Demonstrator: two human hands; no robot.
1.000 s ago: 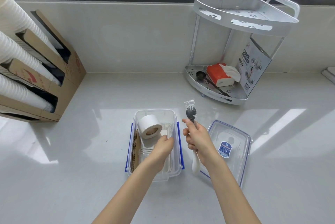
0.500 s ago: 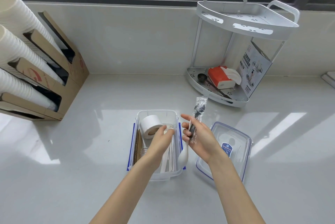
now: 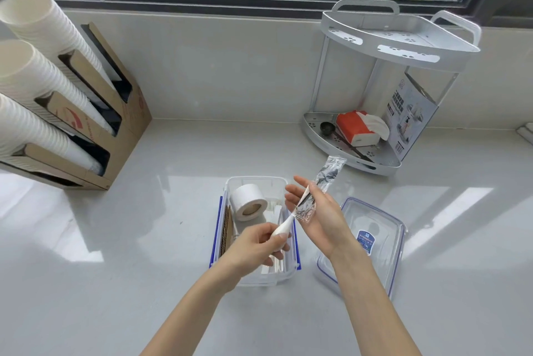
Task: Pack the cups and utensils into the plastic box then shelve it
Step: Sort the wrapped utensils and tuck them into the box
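Observation:
A clear plastic box (image 3: pixel 230 266) with blue clips stands open on the counter in front of me. Inside lie a stack of white paper cups (image 3: pixel 248 202) on its side, brown cardboard sleeves and several white utensils. My left hand (image 3: pixel 256 246) hovers over the box and grips the handle end of a white spoon (image 3: pixel 284 228). My right hand (image 3: pixel 318 215) holds a black utensil in a clear wrapper (image 3: pixel 326 176) between thumb and fingers, its top pointing up and to the right. The box's lid (image 3: pixel 383 237) lies to the right on the counter.
A cardboard dispenser (image 3: pixel 95 130) with rows of white paper cups stands at the left. At the back right is a two-tier metal corner rack (image 3: pixel 401 44) holding a red tissue pack, a black scoop and a printed card. A window runs behind the counter.
My left hand has risen out of the box and taken the white spoon's handle from my right hand. The right hand has opened its palm and tilted the wrapped utensil to the right.

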